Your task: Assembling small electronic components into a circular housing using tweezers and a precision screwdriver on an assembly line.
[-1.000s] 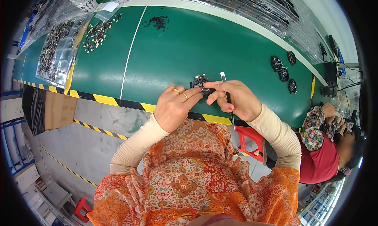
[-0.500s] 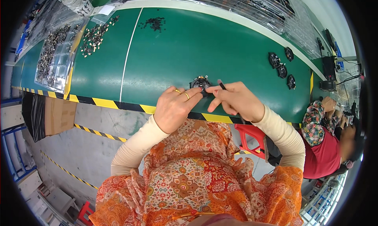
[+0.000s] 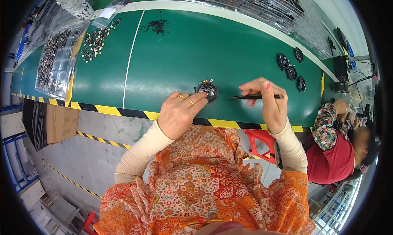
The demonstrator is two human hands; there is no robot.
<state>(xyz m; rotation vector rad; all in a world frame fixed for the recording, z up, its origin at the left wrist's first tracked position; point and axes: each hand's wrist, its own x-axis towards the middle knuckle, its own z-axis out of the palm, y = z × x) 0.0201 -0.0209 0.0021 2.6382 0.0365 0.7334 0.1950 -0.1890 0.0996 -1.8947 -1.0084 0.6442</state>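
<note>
A round black part point(image 3: 209, 87) with small fittings inside lies on the green bench near its front edge. My left hand point(image 3: 180, 114) holds it against the bench, its fingertips on the part's near side. To the right of it, my right hand point(image 3: 268, 102) is raised over the bench, holding slim black tweezers point(image 3: 249, 97). Their pointed tip faces left towards the part and stays apart from it.
Several similar black parts point(image 3: 291, 72) lie at the right. Small black pieces point(image 3: 157, 27) are heaped at the back, and black and tan pieces point(image 3: 95, 43) at the left beside a clear compartment tray point(image 3: 65, 77). A co-worker point(image 3: 333, 153) sits at the right.
My right hand has moved right, away from the round part, and the tweezers have turned so their tip faces left. My left hand has stayed on the part.
</note>
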